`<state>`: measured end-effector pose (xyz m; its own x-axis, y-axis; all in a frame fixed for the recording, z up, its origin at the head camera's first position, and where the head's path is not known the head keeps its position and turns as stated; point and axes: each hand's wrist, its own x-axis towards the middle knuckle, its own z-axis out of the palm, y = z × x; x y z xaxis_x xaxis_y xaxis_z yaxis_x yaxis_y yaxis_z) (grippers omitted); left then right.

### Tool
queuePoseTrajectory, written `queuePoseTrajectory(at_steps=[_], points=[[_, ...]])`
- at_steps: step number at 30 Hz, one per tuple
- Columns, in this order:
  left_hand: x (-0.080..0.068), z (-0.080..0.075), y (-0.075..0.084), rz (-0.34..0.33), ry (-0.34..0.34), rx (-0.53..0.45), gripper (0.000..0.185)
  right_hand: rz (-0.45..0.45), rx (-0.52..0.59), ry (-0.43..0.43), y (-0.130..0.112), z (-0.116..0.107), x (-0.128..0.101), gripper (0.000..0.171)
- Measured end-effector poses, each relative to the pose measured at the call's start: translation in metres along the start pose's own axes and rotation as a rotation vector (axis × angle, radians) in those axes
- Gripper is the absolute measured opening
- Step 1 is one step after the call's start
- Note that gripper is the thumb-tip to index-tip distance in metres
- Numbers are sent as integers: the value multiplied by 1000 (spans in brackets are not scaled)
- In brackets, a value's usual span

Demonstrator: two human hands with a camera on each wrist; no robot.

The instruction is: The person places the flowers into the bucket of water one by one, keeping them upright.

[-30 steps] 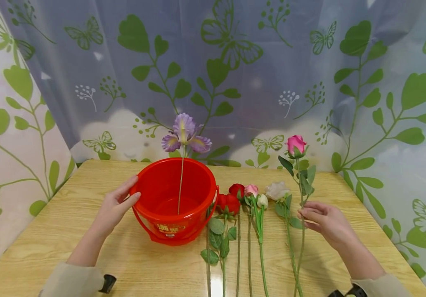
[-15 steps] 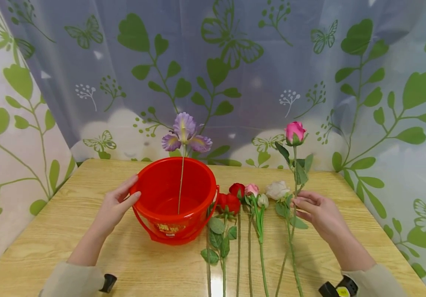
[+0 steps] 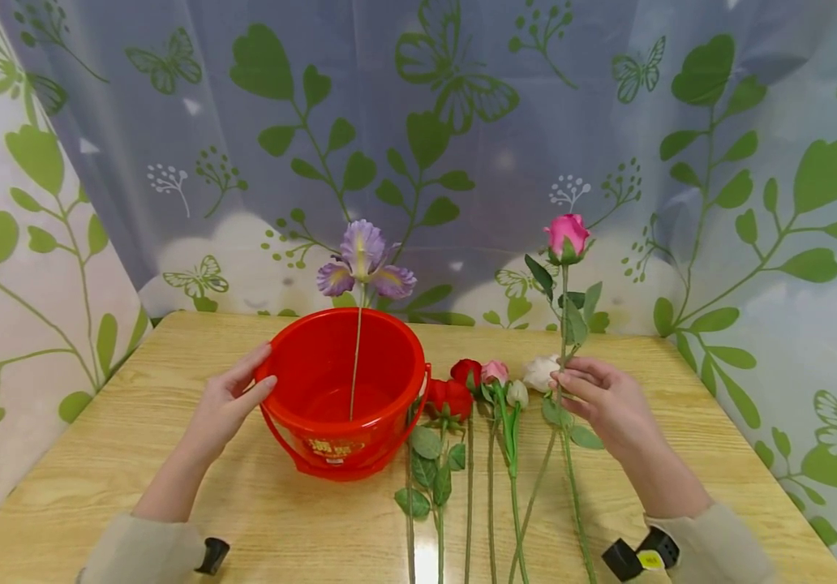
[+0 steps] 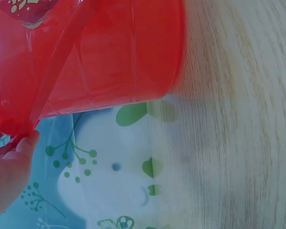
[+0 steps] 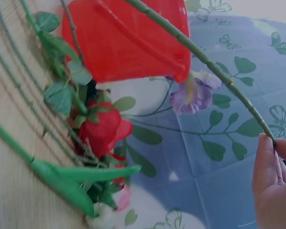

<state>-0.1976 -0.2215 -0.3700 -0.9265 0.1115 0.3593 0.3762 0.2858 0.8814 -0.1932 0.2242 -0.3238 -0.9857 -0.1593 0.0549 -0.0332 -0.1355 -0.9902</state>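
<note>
The tabletop (image 3: 134, 454) carries a red bucket (image 3: 382, 365) with a purple flower (image 3: 364, 258) standing upright inside. The left hand (image 3: 225, 405) rests against the bucket's left wall, fingers extended. The right hand (image 3: 604, 401) pinches the stem of a pink rose (image 3: 567, 234), held near upright; the stem's lower end appears to touch the tabletop. Further flowers (image 3: 495, 381) lie between the bucket and the right hand.

The stems (image 3: 491, 519) are running off the head view's bottom edge; the bucket (image 4: 86, 57) is overflowing the left-wrist frame.
</note>
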Motion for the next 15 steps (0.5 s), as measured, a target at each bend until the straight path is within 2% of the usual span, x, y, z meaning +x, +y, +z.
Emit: queuePoseTrajectory(at_steps=[10,15], points=[[0,-1,0,-6,-3,-5,52,-30,76,-2,-13,19,7,29],[0,0,1,-12,4,-16,52,-81,167,-16,-17,27,10,15]])
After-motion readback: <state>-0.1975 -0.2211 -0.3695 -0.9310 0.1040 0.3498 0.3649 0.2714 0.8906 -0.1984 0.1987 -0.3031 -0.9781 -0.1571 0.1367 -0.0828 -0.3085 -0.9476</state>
